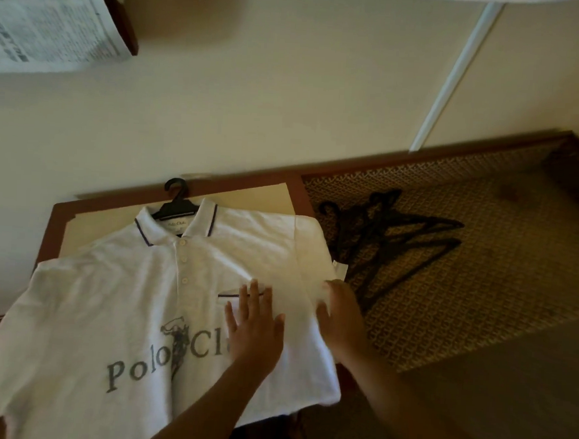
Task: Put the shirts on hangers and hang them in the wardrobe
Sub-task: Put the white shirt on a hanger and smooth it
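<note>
Shirt: a white polo shirt point(134, 298) lies face up and spread across a small table point(57, 225), collar toward the far edge, the hem and both sleeves spilling over the near and side edges.
Hanger in use: a black hanger point(177, 204) sits inside the collar — only its hook and neck show, the hook poking past the table's far edge toward the wall.
Left hand: the left hand point(254, 325) lies flat on the chest by the pocket trim, fingers straight and slightly spread, pressing the cloth down.
Right hand: the right hand point(339, 317) is at the table's right edge on the shirt's right sleeve; it is motion-blurred, so whether it pinches the fabric or only brushes it I cannot tell.
Spare hangers: a loose heap of dark hangers point(392, 239) rests on the woven mat point(482, 265) beside the table's right edge.
Stage: judged as smoothing the shirt on its hanger, with lifting and hanging not yet done; no wardrobe rail is in view.
Risks: the hanger's arms are hidden, so a shoulder may not be seated — a lift by the hook could let the shirt slide off one side. The overhanging hem could drag the shirt off the near edge once the pressing hand lifts.
</note>
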A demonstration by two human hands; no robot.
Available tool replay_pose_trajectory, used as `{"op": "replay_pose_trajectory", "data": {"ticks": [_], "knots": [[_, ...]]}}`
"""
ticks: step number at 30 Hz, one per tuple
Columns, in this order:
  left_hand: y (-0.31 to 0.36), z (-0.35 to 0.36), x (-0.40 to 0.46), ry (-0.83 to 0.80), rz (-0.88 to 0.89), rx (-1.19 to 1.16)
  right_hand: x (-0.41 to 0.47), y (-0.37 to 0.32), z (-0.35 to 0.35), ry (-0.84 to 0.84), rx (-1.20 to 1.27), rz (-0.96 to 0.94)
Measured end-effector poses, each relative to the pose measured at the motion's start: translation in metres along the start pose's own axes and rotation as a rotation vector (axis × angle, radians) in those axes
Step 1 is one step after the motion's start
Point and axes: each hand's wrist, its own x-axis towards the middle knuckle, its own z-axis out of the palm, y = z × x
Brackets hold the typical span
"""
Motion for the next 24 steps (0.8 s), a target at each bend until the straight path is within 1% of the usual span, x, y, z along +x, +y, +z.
{"op": "replay_pose_trajectory", "data": {"ticks": [1,3,5,7,8,9,11,13,15,17,18,19,22,24], "knots": [[-0.005,0.007,-0.012,-0.033,-0.033,-0.03,-0.012,-0.003,0.016,-0.039,-0.125,-0.103],[-0.017,0.019,-0.026,-0.056,-0.072,-0.036,-0.02,0.002,0.033,-0.139,-0.349,-0.2],[-0.028,0.02,-0.03,-0.079,-0.068,-0.027,-0.02,0.013,0.036,-0.189,-0.491,-0.223],[-0.034,0.016,-0.028,-0.061,0.002,0.02,-0.016,0.021,0.033,-0.182,-0.586,-0.196],[-0.037,0.016,-0.028,-0.023,0.04,-0.006,-0.014,0.019,0.031,-0.164,-0.608,-0.163],[-0.041,0.013,-0.03,0.003,0.038,-0.081,-0.014,0.011,0.03,-0.149,-0.609,-0.126],[-0.055,0.009,-0.04,0.053,-0.014,-0.149,-0.019,-0.016,0.035,-0.114,-0.55,-0.086],[-0.074,0.009,-0.058,0.137,-0.097,-0.116,-0.032,-0.044,0.055,-0.108,-0.463,-0.177],[-0.096,0.009,-0.076,0.186,-0.228,-0.133,-0.05,-0.061,0.078,-0.169,-0.451,-0.301],[-0.124,0.019,-0.094,0.118,-0.309,-0.114,-0.059,-0.06,0.09,-0.231,-0.5,-0.37],[-0.141,0.023,-0.102,0.09,-0.322,-0.098,-0.058,-0.054,0.091,-0.235,-0.523,-0.39],[-0.158,0.024,-0.108,0.106,-0.326,-0.072,-0.055,-0.046,0.088,-0.222,-0.547,-0.411],[-0.199,0.015,-0.121,0.02,-0.279,-0.061,-0.044,-0.031,0.074,-0.242,-0.609,-0.432],[-0.208,0.013,-0.123,0.033,-0.218,-0.069,-0.044,-0.033,0.071,-0.26,-0.61,-0.38]]}}
